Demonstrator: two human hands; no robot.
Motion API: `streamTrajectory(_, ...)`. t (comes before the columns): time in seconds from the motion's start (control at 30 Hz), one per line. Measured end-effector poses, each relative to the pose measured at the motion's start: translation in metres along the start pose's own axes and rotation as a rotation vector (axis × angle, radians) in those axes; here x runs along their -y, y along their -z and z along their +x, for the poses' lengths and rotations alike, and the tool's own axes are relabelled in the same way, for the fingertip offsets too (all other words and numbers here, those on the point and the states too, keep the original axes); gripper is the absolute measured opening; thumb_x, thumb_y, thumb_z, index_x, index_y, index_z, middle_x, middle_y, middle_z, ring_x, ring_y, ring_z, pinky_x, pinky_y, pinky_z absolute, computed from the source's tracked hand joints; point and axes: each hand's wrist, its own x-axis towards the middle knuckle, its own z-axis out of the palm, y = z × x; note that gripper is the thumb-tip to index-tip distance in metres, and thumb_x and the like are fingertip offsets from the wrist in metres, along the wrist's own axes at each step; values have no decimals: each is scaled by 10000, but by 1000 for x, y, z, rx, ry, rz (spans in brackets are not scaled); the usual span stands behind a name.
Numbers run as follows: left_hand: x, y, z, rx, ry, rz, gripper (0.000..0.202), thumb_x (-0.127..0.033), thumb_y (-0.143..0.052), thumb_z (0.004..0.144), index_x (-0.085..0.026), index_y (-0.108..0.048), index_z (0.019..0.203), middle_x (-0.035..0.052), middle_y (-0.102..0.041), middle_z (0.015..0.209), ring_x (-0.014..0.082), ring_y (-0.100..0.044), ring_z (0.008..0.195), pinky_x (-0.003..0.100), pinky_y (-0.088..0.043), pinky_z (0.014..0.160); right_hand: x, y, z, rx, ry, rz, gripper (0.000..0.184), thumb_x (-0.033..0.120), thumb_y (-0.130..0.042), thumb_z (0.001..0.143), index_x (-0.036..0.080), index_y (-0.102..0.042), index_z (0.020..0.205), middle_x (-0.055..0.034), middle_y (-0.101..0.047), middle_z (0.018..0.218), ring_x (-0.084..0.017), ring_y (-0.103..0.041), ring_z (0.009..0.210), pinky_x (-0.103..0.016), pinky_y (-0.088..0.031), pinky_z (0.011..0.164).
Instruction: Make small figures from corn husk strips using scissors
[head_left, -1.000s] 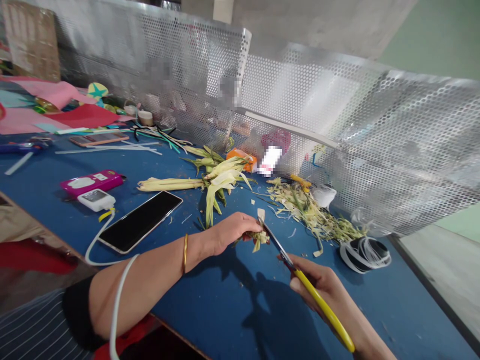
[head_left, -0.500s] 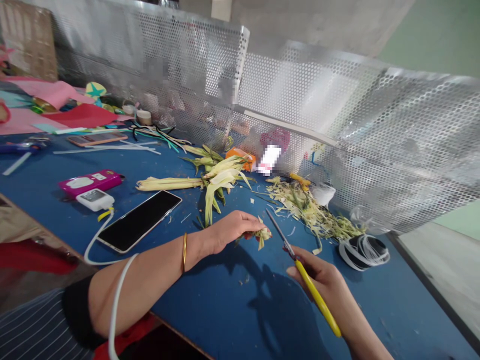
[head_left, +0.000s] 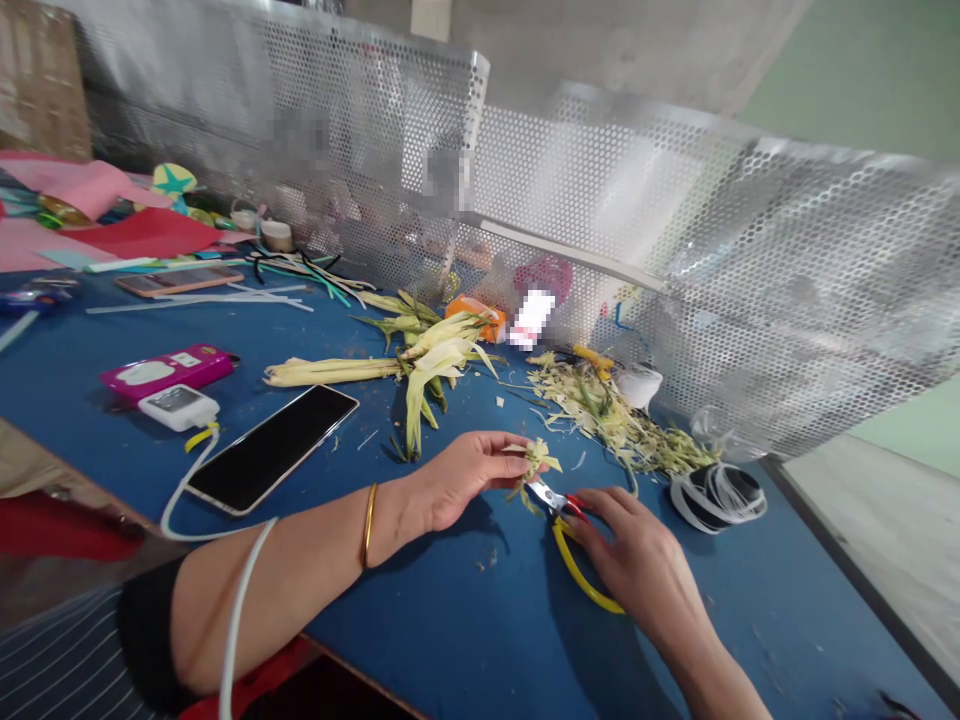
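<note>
Between the fingertips of my left hand (head_left: 476, 475) is a small bunch of pale green husk strips (head_left: 538, 458), folded or knotted together; its underside is partly hidden by my fingers. My right hand (head_left: 637, 545) is closed round scissors (head_left: 581, 570) with yellow and red handles. The blades point left and meet the lower edge of the husk piece. Whether they cut into it I cannot tell. Beyond my left hand lies a pile of long corn husks (head_left: 442, 350). A heap of shredded husk trimmings (head_left: 600, 410) sits past the scissors.
A black phone (head_left: 274, 445) and a white device (head_left: 178, 407) with a cable lie left of my forearm, beside a magenta box (head_left: 169, 370). A roll of white cord (head_left: 716, 497) stands at right. A perforated metal screen (head_left: 585, 190) runs along the back.
My right hand has brought the scissors left to the husk piece and turned them, so the handle loop shows. My left hand has turned the piece slightly upward.
</note>
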Motion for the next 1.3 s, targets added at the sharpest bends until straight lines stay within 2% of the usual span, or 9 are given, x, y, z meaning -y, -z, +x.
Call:
streamTrajectory(0.2, 8, -12, -4, 11, -21, -32, 358, -250, -858, 581, -150, -708, 890, 40, -723, 854, 160, -638, 868, 319, -418, 929, 27, -16, 9, -18, -222, 681, 336, 466, -661, 794, 183, -703, 970, -77, -713, 950, -222, -639, 881, -322, -488, 798)
streamTrajectory(0.33, 9, -16, -6, -10, -25, -36, 342, -251, -851, 584, -157, -702, 877, 34, -715, 845, 159, -626, 854, 312, -411, 903, 47, -25, 11, -38, -335, 855, 329, 477, -704, 741, 161, -711, 834, -35, -689, 752, -181, -599, 714, -283, -465, 680)
streamTrajectory(0.5, 8, -16, -6, -9, -6, 38, 335, -262, -845, 571, -160, -705, 858, 33, -697, 856, 160, -604, 848, 313, -415, 869, 52, -26, 9, -29, -319, 830, 371, 514, -663, 772, 155, -626, 686, 14, -537, 595, -109, -420, 547, -232, -344, 514)
streamTrajectory(0.67, 7, -12, -5, -18, -203, 446, 162, -272, -761, 655, -144, -681, 713, -6, -605, 706, 140, -517, 721, 268, -378, 704, 46, -25, 5, 27, -239, 709, 351, 475, -608, 827, 182, -525, 653, 36, -446, 582, -104, -368, 551, -221, -310, 508)
streamTrajectory(0.83, 3, -10, -4, 7, -284, 757, 180, -297, -694, 724, -153, -651, 625, -44, -460, 558, 112, -408, 597, 251, -284, 575, 43, -17, 3, 122, -217, 722, 364, 487, -570, 851, 193, -509, 645, 38, -431, 565, -106, -377, 524, -222, -307, 500)
streamTrajectory(1.0, -2, -10, -5, 54, -283, 762, 161, -287, -693, 737, -156, -670, 646, -38, -507, 563, 116, -452, 601, 238, -316, 578, 42, -9, 2, 9, -112, 508, 322, 393, -554, 869, 188, -539, 622, 17, -499, 582, -119, -439, 563, -229, -337, 544)
streamTrajectory(1.1, -2, -8, -4, 151, -214, 650, 133, -266, -695, 736, -151, -724, 796, -2, -663, 725, 148, -569, 725, 243, -415, 691, 41, -5, 2, 17, -130, 546, 310, 409, -550, 875, 182, -597, 668, 3, -561, 612, -128, -488, 581, -229, -375, 550)
streamTrajectory(1.17, -1, -6, -3, 189, -165, 586, 190, -251, -707, 722, -144, -728, 877, 20, -709, 835, 165, -610, 805, 261, -446, 769, 39, -4, 3, -70, -178, 577, 274, 422, -572, 863, 182, -656, 760, -16, -629, 691, -149, -546, 645, -239, -419, 596)
streamTrajectory(1.3, 6, -6, -3, 162, -128, 595, 282, -206, -765, 646, -138, -696, 911, 2, -688, 787, 140, -598, 743, 249, -447, 711, 37, -3, 5, -230, -193, 583, 191, 379, -618, 836, 207, -702, 839, -36, -688, 823, -184, -606, 772, -277, -462, 716)
